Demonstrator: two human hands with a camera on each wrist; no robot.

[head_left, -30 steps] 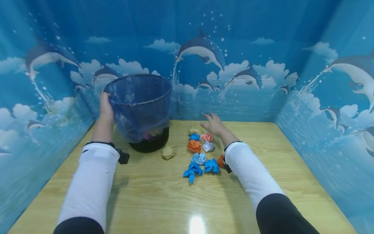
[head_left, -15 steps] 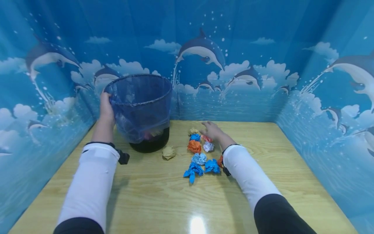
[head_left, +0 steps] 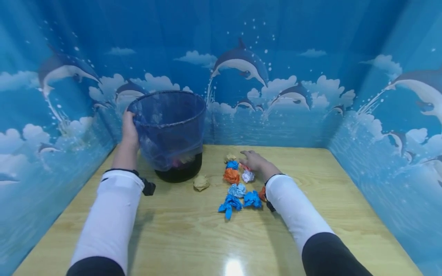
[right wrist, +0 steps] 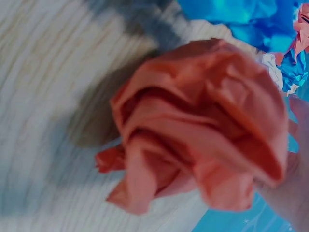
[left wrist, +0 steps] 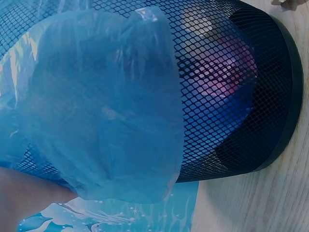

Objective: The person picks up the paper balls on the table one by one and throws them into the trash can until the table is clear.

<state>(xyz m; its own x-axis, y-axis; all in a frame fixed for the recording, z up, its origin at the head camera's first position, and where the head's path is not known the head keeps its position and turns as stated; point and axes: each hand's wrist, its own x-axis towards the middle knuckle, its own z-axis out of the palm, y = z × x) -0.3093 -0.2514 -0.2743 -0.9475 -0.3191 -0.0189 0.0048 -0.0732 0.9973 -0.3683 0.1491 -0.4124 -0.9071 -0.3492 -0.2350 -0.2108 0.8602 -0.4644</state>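
My left hand (head_left: 129, 128) grips the left side of the rim of a black mesh wastebasket (left wrist: 231, 159), lined with a translucent blue plastic bag (left wrist: 106, 106). Crumpled paper shows through the mesh. Over at the paper balls, my right hand (head_left: 256, 161) reaches down onto a coral paper ball (head_left: 244, 167), mostly covered by the hand, its index finger stretched leftward. A white paper ball (head_left: 248, 176) lies just in front of that hand. Close beneath the right wrist is an orange-red paper ball (right wrist: 203, 130), large in the right wrist view.
On the wooden table (head_left: 186, 234) are more paper balls: a tan one (head_left: 201, 183) beside the basket, another tan one (head_left: 230, 157) farther back, an orange one (head_left: 231, 176), a light blue one (head_left: 237, 190) and several bright blue ones (head_left: 252, 199). A dolphin-print curtain (head_left: 276, 115) encloses the table.
My right hand has come down from above the paper balls onto the coral one. The left hand keeps its hold on the basket rim. The head view has tilted slightly.
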